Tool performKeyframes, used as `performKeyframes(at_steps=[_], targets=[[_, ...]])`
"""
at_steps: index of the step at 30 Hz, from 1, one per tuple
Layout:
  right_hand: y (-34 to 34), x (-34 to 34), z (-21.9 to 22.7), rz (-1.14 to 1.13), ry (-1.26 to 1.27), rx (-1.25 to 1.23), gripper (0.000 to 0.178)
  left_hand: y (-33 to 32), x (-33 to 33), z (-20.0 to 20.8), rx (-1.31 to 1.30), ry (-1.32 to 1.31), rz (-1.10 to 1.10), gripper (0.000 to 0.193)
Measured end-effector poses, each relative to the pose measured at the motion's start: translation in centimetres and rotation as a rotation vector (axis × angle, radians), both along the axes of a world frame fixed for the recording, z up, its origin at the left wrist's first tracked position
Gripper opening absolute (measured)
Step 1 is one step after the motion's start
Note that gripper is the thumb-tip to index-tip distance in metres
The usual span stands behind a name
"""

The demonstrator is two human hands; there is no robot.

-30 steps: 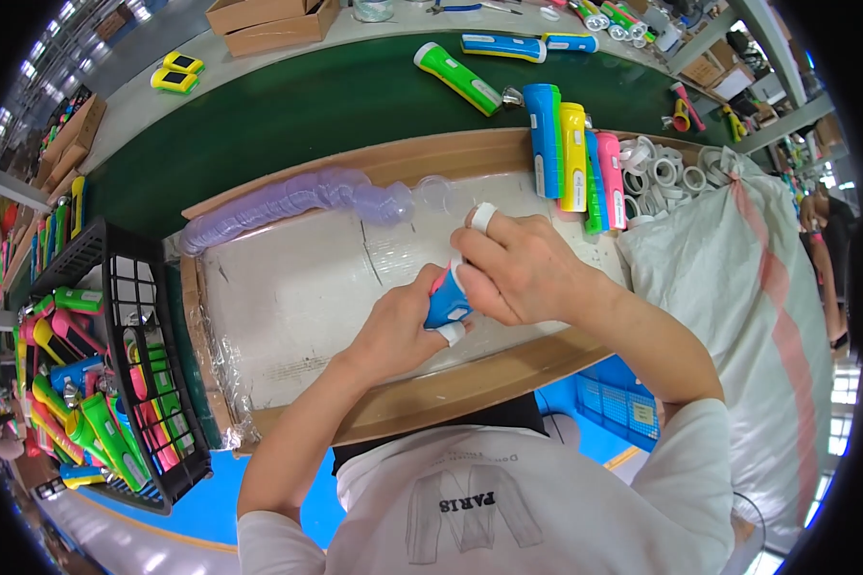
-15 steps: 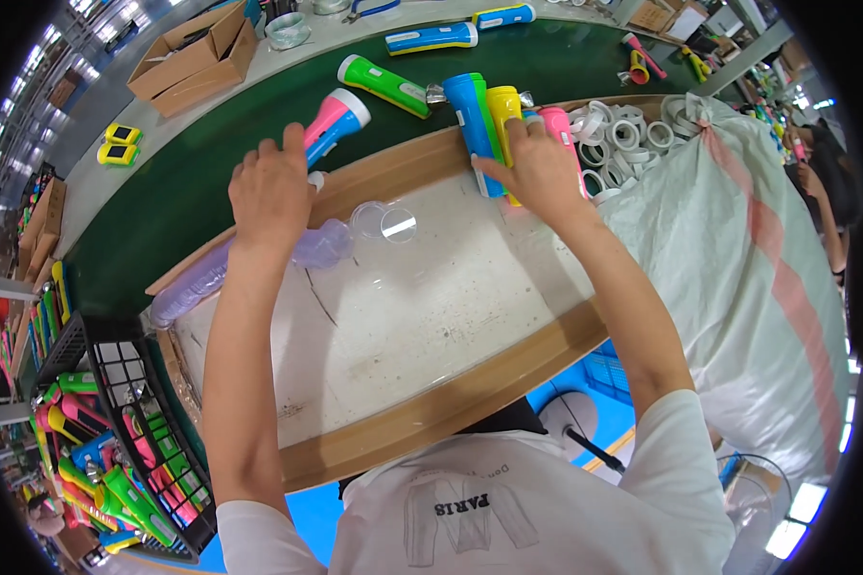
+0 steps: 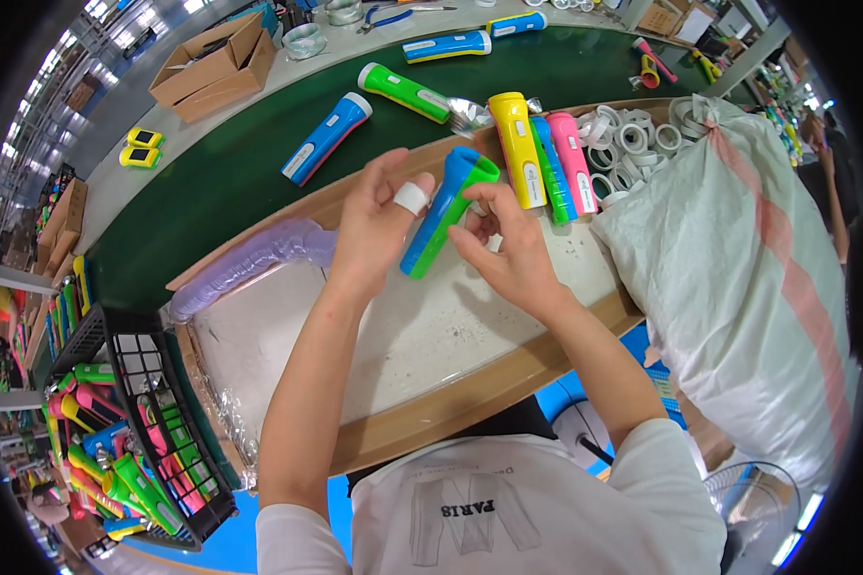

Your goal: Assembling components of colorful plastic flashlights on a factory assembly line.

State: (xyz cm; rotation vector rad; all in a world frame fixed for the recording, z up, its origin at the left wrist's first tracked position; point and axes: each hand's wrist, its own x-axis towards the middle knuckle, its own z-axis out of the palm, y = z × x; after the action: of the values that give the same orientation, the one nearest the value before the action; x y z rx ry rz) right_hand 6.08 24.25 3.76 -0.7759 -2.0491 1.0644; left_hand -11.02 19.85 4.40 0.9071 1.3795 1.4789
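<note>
Clearly, right hand [image 3: 514, 251] pinching blue-green flashlight [image 3: 441, 218]; left hand [image 3: 370, 230] loosely spread close beside.

On the grey desk [image 3: 345, 46] at the far side, an open cardboard box [image 3: 216, 77] is set toward the left, with a pale roll [image 3: 304, 42] just beside it. Blue-handled pliers [image 3: 385, 20] are laid farther right. At lower right, a round wire guard [image 3: 758, 489] is seen.

Factory assembly line; green belt [image 3: 211, 196]; many flashlights [image 3: 442, 217]; hall [image 3: 120, 72] behind seemingly large, blurred
</note>
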Motion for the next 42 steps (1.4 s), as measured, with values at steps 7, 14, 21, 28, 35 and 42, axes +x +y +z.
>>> performKeyframes(at_steps=[7, 14, 21, 28, 35, 42], targets=[[0.5, 0.8, -4.1, 0.183, 0.234, -0.49, 0.022, -0.2, 2.5, -3.8, -0.115, 0.432, -0.141, 0.085], [1.4, 2.5, -3.7, -0.54, 0.276, -0.526, 0.019, 1.7, 3.9, -3.7, -0.25, 1.088, -0.189, 0.086], [2.1, 2.5, -2.0, -0.206, 0.353, -0.891, 0.05, -4.8, 2.3, -1.3, 0.018, 0.711, -0.358, 0.077], [-3.6, -1.3, 2.6, 0.243, -0.044, 0.367, 0.032, -11.8, 0.6, -3.3, -0.004, 0.299, -0.193, 0.074], [-5.7, -2.2, 4.6, 0.325, -0.174, 0.619, 0.048, -13.7, 0.2, -4.5, 0.318, 0.445, -0.066, 0.065], [-8.5, -3.0, 5.2, 0.425, -0.309, 0.604, 0.078, -14.4, 0.9, -3.6, 0.386, 0.028, -0.141, 0.081]])
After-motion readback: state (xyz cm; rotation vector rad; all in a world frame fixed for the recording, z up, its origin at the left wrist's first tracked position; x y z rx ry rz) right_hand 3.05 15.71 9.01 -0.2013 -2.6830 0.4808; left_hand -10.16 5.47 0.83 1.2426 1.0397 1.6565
